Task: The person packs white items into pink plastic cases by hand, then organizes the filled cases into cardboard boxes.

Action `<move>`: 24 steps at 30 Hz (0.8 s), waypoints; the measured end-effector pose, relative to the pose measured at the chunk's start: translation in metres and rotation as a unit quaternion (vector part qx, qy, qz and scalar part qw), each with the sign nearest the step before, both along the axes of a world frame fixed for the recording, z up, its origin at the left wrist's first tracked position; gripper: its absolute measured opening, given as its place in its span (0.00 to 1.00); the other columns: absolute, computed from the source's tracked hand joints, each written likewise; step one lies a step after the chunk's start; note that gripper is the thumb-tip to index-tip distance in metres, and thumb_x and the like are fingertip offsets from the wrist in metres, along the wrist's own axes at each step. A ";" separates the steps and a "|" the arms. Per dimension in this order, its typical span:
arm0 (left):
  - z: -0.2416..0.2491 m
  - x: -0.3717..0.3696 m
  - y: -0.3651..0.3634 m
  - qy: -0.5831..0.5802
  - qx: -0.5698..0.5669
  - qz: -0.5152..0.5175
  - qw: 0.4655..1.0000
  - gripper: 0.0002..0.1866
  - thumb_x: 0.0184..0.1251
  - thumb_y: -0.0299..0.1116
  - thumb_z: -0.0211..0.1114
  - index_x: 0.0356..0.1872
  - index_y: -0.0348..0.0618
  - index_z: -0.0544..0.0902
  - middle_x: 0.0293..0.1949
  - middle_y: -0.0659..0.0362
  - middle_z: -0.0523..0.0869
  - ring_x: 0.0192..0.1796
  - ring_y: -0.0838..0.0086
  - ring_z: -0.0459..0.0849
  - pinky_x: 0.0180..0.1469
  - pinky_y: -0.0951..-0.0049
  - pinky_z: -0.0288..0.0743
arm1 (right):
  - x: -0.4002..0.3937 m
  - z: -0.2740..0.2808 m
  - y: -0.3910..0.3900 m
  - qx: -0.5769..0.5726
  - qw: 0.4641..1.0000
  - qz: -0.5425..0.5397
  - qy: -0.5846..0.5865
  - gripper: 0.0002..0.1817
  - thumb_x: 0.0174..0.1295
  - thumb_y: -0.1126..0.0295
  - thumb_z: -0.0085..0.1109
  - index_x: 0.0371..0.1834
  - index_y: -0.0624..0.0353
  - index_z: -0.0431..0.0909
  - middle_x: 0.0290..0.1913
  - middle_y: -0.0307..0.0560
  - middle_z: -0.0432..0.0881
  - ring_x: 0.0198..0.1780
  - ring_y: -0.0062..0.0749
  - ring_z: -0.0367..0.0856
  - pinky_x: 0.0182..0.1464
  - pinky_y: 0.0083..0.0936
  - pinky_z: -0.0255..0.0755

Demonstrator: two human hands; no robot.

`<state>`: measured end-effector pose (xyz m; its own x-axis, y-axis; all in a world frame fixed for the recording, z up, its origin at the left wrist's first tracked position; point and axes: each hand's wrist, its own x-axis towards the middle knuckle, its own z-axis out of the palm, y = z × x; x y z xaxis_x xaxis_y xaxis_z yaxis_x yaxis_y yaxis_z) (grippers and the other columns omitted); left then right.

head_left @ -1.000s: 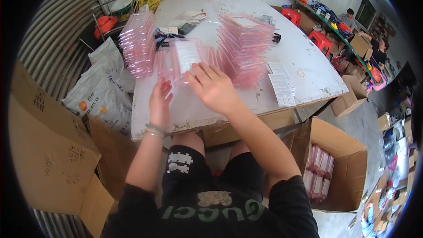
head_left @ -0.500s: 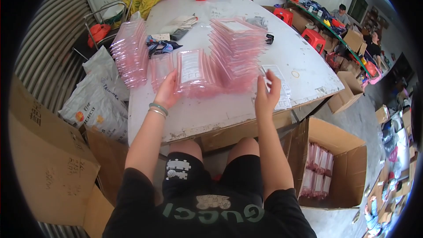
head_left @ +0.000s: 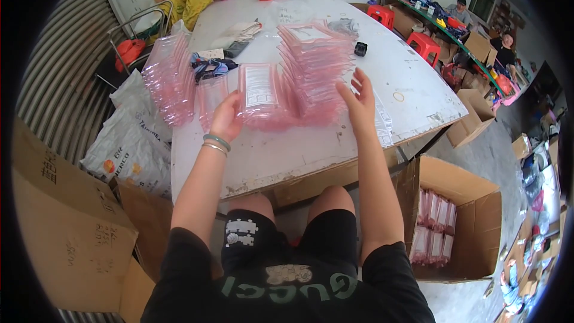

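Note:
My left hand (head_left: 227, 115) is at the left edge of a fanned pile of clear pink plastic packets (head_left: 259, 87), fingers together and pressed to that edge; some fingertips are hidden. A white printed sheet shows through the front packet. My right hand (head_left: 360, 100) is raised just right of a taller stack of the same packets (head_left: 314, 63), its fingers apart and nothing in them. Under and beyond that hand lie white printed sheets (head_left: 383, 124). Left of my left hand are a smaller pink packet pile (head_left: 212, 97) and another leaning stack (head_left: 167, 81).
Patterned cloth (head_left: 212, 67) and a small black object (head_left: 360, 49) lie on the white table (head_left: 263, 170). An open carton (head_left: 478, 227) holding pink packets stands at the lower right. White sacks (head_left: 128, 137) and brown cardboard (head_left: 72, 221) flank the left. Two people sit at a far bench.
My right hand has risen slightly, and its fingers have spread. My left hand has stayed at the packet edge. The view has shifted a little, and the black object shows more fully.

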<state>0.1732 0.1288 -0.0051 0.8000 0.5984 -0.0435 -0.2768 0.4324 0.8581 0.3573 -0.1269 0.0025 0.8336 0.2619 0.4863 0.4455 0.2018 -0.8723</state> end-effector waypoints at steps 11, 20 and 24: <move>-0.033 0.031 0.023 0.169 0.040 -0.002 0.985 0.27 0.79 0.50 0.52 0.68 0.43 0.73 0.64 0.55 0.80 0.64 0.67 0.78 0.64 0.62 0.72 | 0.001 0.007 0.012 0.013 0.994 0.094 0.059 0.47 0.57 0.53 0.76 0.75 0.61 0.63 0.68 0.67 0.72 0.72 0.48 0.69 0.67 0.39 0.66; -0.017 -0.019 0.092 0.268 0.633 0.367 0.627 0.36 0.68 0.61 0.62 0.59 0.35 0.80 0.54 0.39 0.85 0.52 0.50 0.86 0.58 0.58 0.78 | 0.003 0.008 -0.049 -0.024 0.997 -0.066 -0.045 0.35 0.60 0.61 0.72 0.70 0.61 0.71 0.64 0.53 0.81 0.66 0.38 0.77 0.65 0.39 0.68; -0.031 -0.019 0.102 0.553 0.570 0.153 0.588 0.45 0.56 0.64 0.71 0.59 0.28 0.78 0.55 0.35 0.83 0.54 0.45 0.85 0.55 0.56 0.79 | -0.037 0.006 -0.069 0.028 0.997 -0.062 -0.045 0.21 0.64 0.72 0.67 0.60 0.63 0.79 0.57 0.49 0.85 0.56 0.31 0.81 0.55 0.28 0.75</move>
